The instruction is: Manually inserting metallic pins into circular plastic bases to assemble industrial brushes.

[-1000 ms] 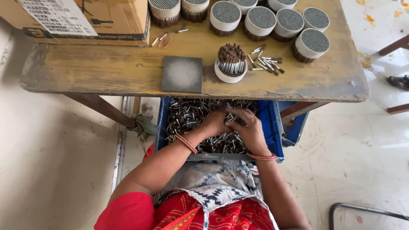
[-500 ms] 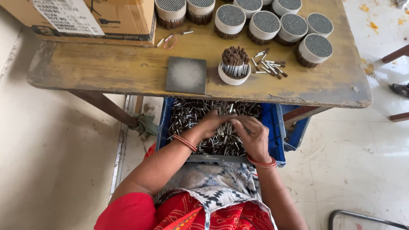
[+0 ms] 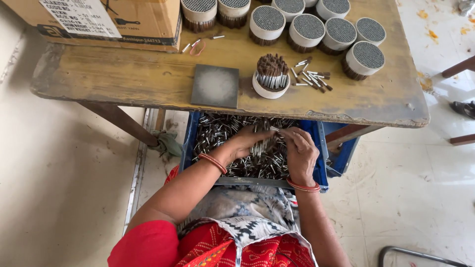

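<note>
A small bunch of sticks [image 3: 261, 147] is clamped between the fingers of the left hand [image 3: 246, 142] and right hand [image 3: 300, 153] over the blue crate [image 3: 320, 163] (below the tabletop [image 3: 123, 79]), and some could be dropped if the hold is loosened.

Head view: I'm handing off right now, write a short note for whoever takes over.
Left hand: in the blue crate, fingers closed on a small bunch of thin sticks.
Right hand: at the same bunch, steadying it; its grip is unclear.
Things: loose sticks fill the crate under the wooden table. On the table stand a partly filled white ring holder, a few stray sticks, a grey square plate and seven packed round bundles.
Done: seven bundles packed.
Left: the ring holder is not full; many sticks remain in the crate.
</note>
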